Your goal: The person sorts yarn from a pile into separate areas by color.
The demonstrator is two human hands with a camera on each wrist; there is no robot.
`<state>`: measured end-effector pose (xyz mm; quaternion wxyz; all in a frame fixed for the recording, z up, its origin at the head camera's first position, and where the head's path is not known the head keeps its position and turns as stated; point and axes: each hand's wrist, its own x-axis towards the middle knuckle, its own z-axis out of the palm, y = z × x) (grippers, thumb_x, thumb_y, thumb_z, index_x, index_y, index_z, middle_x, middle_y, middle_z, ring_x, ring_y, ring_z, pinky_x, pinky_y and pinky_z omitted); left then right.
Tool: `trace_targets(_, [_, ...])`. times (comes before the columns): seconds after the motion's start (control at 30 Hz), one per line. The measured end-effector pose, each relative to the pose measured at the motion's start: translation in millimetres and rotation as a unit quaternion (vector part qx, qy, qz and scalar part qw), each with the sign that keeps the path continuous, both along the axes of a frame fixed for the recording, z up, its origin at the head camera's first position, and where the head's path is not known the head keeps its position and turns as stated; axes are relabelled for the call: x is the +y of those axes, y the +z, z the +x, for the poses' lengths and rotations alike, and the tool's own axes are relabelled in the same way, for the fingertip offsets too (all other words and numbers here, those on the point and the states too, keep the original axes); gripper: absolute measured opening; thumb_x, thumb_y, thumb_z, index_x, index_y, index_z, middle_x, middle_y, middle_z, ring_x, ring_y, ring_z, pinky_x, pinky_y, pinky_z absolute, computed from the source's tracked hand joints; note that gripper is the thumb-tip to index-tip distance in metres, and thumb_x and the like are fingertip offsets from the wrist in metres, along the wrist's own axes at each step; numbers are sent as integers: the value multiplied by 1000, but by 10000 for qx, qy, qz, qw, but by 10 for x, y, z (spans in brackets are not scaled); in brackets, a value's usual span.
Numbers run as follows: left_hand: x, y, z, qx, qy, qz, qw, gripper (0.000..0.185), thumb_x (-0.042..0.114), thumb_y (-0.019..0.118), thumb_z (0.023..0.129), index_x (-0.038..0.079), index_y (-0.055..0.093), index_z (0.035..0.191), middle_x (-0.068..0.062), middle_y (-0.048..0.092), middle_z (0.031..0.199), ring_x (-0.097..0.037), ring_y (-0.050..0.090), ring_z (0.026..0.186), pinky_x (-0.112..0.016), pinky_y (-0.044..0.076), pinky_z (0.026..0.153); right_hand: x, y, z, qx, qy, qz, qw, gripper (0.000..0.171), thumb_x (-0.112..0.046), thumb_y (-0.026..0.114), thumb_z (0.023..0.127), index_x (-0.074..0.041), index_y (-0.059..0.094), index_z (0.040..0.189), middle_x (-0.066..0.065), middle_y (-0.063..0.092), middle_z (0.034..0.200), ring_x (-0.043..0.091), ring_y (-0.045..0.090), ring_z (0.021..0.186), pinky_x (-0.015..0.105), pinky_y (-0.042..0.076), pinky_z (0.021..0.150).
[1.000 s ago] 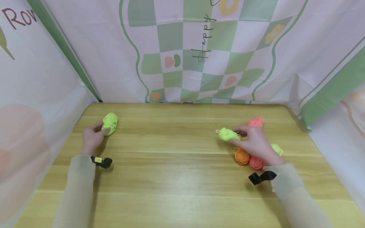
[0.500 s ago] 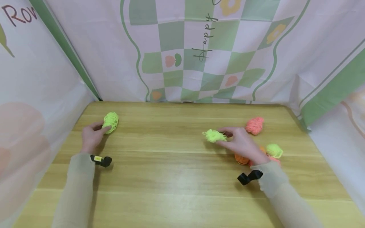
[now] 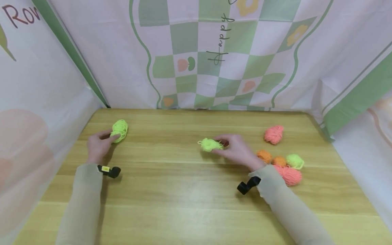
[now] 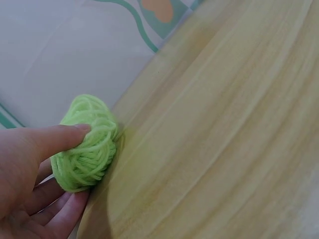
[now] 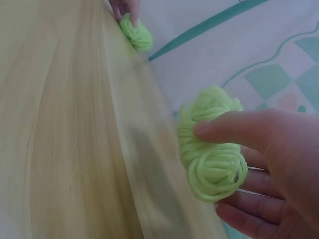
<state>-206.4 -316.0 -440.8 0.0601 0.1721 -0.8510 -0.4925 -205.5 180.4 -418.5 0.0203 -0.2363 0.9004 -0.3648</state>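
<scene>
At the back left of the table, my left hand pinches a yellow-green ball of yarn between thumb and fingers. The left wrist view shows the thumb across that yarn ball and the other fingers beneath it. Right of the table's middle, my right hand holds a second yellow-green ball of yarn, with a loose loop sticking out on its left. In the right wrist view, the thumb presses on this yarn ball over the table, its shadow lying on the wood below.
Behind my right hand, a pink yarn ball lies apart at the back right. By the right sleeve are grouped orange yarn balls, a yellow-green one and pink yarn. Printed cloth hangs around the wooden table.
My right hand has moved left across the table with its yellow-green yarn ball, uncovering the orange and pink yarn at the right. My left hand has stayed nearly still.
</scene>
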Motion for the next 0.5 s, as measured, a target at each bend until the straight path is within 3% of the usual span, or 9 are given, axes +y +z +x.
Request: trace_targets(0.5, [20,22,16,-48,62,69,9999,59,31,75,95,0,57,141,-22,56,141,-34,52,130,-43,44,107,-493,-63,-87,-375,286,-453,9979,45,-26,86,84,-5,72,121,2,72,104,16,66,87,32,58,77])
